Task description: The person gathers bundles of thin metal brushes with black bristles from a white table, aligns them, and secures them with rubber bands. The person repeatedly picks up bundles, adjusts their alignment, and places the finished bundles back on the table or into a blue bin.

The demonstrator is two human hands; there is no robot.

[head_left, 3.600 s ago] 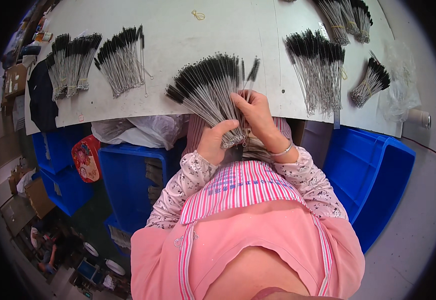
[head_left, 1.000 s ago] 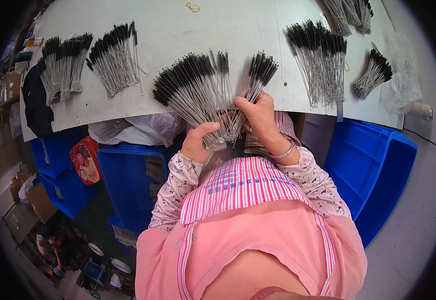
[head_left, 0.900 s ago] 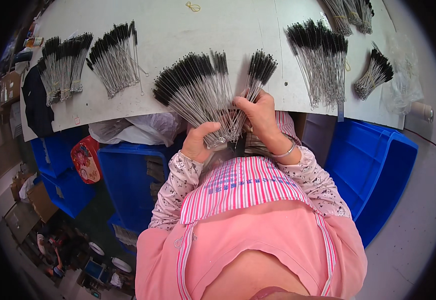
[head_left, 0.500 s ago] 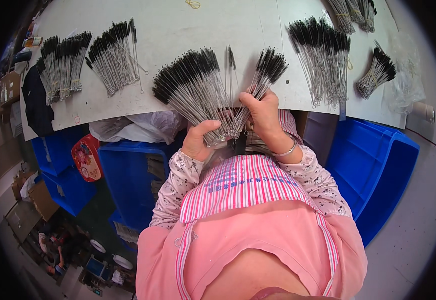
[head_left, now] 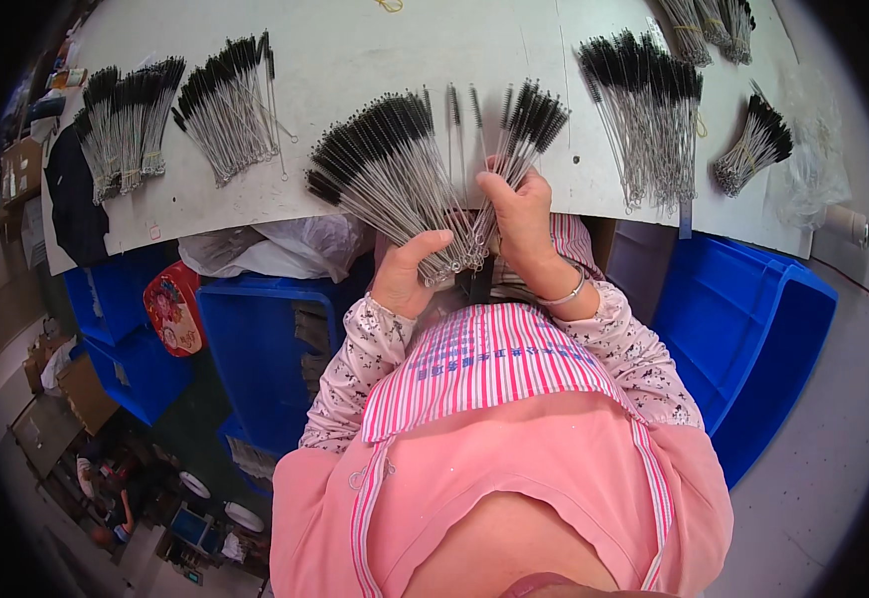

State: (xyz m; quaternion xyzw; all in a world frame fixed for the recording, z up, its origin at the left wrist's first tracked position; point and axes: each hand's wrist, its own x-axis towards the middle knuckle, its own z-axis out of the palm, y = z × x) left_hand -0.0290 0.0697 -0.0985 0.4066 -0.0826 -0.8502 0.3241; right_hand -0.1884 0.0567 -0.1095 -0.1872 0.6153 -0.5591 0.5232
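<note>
My left hand (head_left: 407, 274) grips a thick fan of wire tube brushes (head_left: 383, 164) by the looped ends of their handles, its thumb lying across the wires. The black bristle heads point away from me over the table edge. Closed round a smaller bunch of the same brushes (head_left: 532, 125) is my right hand (head_left: 522, 214), its thumb pressed on the wires. Between the two bunches a couple of single brushes (head_left: 454, 115) stand apart. Below, the looped ends of both bunches meet close together. My palms hide part of the wires.
On the white table (head_left: 434, 45) lie brush piles at the left (head_left: 230, 110) and right (head_left: 644, 120), plus a tied bundle (head_left: 753, 145). Blue crates (head_left: 743, 329) stand below on both sides. A white plastic bag (head_left: 275, 249) and a red container (head_left: 173, 309) are at the left.
One more single brush now stands apart between the two bunches. The bunch in my right hand has spread a little, and both bunches have shifted slightly away from me.
</note>
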